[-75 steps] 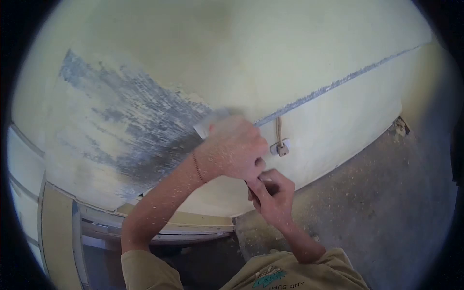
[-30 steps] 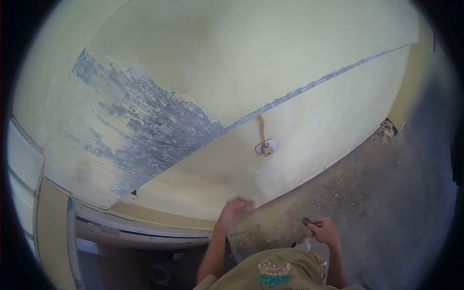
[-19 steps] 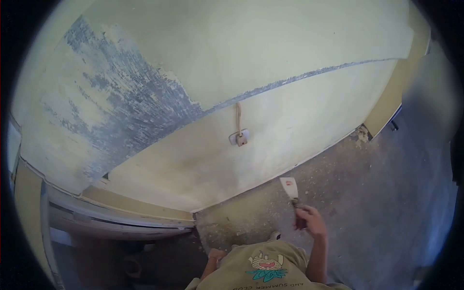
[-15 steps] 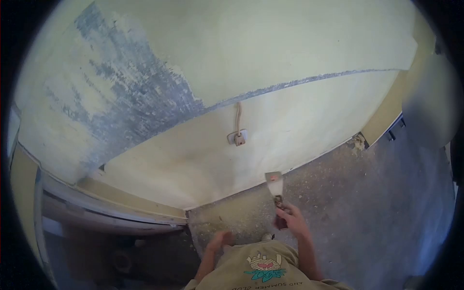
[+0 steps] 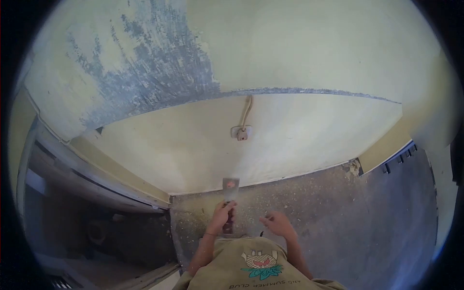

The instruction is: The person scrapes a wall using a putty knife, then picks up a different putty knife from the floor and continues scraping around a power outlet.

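Observation:
My left hand point(image 5: 221, 218) is closed around the handle of a scraper point(image 5: 231, 188), whose flat metal blade points up toward the foot of the wall. An orange-red mark shows on the blade, and the dark reddish handle runs down below my fingers. To the right, my right hand point(image 5: 277, 224) is held in front of my shirt with nothing visible in it, its fingers loosely bent and apart. Both hands are above the floor, away from the wall.
Ahead stands a pale wall point(image 5: 299, 130) with a scraped grey patch point(image 5: 164, 67) at upper left. A socket with a plug point(image 5: 242, 133) and a cable sits low on it. Debris specks the concrete floor point(image 5: 309, 198). A dark doorway point(image 5: 130, 237) lies at left.
The scraper has passed from my right hand to my left hand and is now further left. My right hand has let go, and the view has turned slightly.

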Motion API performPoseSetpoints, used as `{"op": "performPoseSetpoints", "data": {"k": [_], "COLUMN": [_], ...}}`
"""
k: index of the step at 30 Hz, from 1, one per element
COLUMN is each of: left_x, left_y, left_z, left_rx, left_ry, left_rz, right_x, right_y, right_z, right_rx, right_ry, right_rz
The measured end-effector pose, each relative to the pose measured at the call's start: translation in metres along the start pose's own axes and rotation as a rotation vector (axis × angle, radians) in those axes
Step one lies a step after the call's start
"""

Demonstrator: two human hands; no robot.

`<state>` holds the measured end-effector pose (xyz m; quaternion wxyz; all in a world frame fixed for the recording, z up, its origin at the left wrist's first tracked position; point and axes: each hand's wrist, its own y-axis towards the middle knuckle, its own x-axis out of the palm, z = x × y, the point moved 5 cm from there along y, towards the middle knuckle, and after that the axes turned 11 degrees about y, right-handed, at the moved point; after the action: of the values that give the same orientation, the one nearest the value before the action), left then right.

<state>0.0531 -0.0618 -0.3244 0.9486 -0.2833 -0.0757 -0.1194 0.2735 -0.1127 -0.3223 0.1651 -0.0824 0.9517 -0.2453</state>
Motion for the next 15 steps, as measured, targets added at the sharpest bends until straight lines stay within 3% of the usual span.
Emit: {"op": "performPoseSetpoints", "data": {"k": [1,2,3,5,6,8,10,12,14,15], "left_x": [-0.02,-0.035,-0.051,-0.071,-0.078,-0.102,-0.122,-0.132,-0.121,-0.116], "left_y": [0.003,-0.001,-0.003,-0.001,0.0,-0.002,0.006,0.012,0.012,0.013], "left_z": [-0.004,-0.001,-0.008,-0.04,-0.046,-0.046,-0.079,-0.09,-0.096,-0.095], "left_rx": [0.153,0.306,0.309,-0.11,-0.091,0.257,0.186,0.106,0.036,0.044], "left_ry": [0.363,0.727,0.724,-0.127,-0.122,0.986,1.097,1.205,0.977,0.979], "left_rz": [0.212,0.423,0.429,0.031,0.036,0.444,0.415,0.38,0.159,0.167], "right_x": [-0.014,-0.023,-0.034,-0.05,-0.058,-0.069,-0.074,-0.071,-0.065,-0.058], "right_y": [0.0,-0.002,-0.008,-0.01,-0.01,-0.006,0.01,0.013,0.017,0.021], "right_z": [0.009,0.012,0.016,0.028,0.035,0.055,0.084,0.072,0.058,0.05], "right_rx": [-0.016,-0.024,0.024,0.054,-0.013,-0.108,0.018,-0.012,-0.023,-0.055], "right_ry": [-0.188,-0.191,-0.146,-0.094,-0.263,-0.43,-0.346,-0.327,-0.31,-0.331], "right_rz": [0.118,0.116,0.139,0.163,0.246,0.335,0.317,0.279,0.237,0.214]}}
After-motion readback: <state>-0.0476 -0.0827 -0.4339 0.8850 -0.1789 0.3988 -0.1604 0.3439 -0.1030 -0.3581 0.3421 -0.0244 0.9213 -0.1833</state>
